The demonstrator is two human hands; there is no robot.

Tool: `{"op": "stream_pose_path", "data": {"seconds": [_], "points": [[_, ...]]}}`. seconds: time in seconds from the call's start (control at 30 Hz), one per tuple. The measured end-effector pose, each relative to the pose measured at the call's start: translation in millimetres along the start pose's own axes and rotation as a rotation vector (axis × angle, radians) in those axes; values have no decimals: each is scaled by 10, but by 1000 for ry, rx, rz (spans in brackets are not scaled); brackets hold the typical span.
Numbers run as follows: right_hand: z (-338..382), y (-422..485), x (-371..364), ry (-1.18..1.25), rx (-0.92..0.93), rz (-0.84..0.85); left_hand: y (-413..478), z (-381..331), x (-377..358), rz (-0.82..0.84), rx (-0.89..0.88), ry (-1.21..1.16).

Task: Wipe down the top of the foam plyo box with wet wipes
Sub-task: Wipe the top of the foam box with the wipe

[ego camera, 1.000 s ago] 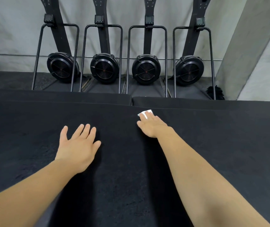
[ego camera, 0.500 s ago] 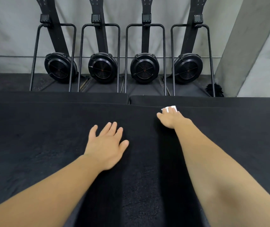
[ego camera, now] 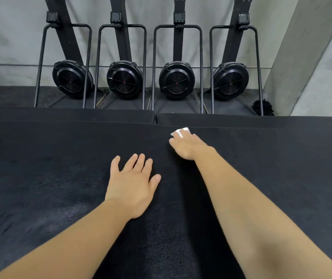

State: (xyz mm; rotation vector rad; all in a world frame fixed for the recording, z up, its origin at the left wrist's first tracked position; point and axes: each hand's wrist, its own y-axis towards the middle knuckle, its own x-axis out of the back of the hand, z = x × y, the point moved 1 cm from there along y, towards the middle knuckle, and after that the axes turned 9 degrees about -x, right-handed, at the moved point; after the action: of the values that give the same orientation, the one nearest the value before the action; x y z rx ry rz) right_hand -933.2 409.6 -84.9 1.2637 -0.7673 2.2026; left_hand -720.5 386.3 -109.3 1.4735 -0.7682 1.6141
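At the far edge of the foam plyo box (ego camera: 50, 168), just short of where its top drops away, the wet wipe (ego camera: 180, 132) lies under the fingers of the right hand (ego camera: 189, 147). A white corner pokes out beyond the fingertips. That grip covers the wipe and presses it to the foam. Seen from behind the knuckles, I cannot tell whether the fingers curl round the wipe or lie flat on it. The left hand (ego camera: 133, 186) rests palm down with fingers straight and spread, holding nothing. It sits nearer the body and just left of the right hand.

The top's long axis runs left to right across the view, and the wipe sits near the middle of that span, at its far limit. So nearly all the surface lies toward the body and out to both sides of the wipe. The next stroke probably has to pull back or sweep sideways, since pushing further would run off the edge onto the lower pads (ego camera: 66, 115) beyond. A sweep to the left, judging by the layout, would meet the braced left hand.
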Motion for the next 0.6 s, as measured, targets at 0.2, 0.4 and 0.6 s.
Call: {"op": "stream_pose_path", "data": {"seconds": [0.2, 0.4, 0.6], "points": [[-902, 301, 420, 0, -212, -123, 0, -15, -30, -12, -3, 42], [-892, 242, 429, 62, -310, -144, -9, -31, -23, -9, -8, 62], [-179, -377, -93, 52, -42, -118, -16, -44, -10, 0, -5, 57]]}}
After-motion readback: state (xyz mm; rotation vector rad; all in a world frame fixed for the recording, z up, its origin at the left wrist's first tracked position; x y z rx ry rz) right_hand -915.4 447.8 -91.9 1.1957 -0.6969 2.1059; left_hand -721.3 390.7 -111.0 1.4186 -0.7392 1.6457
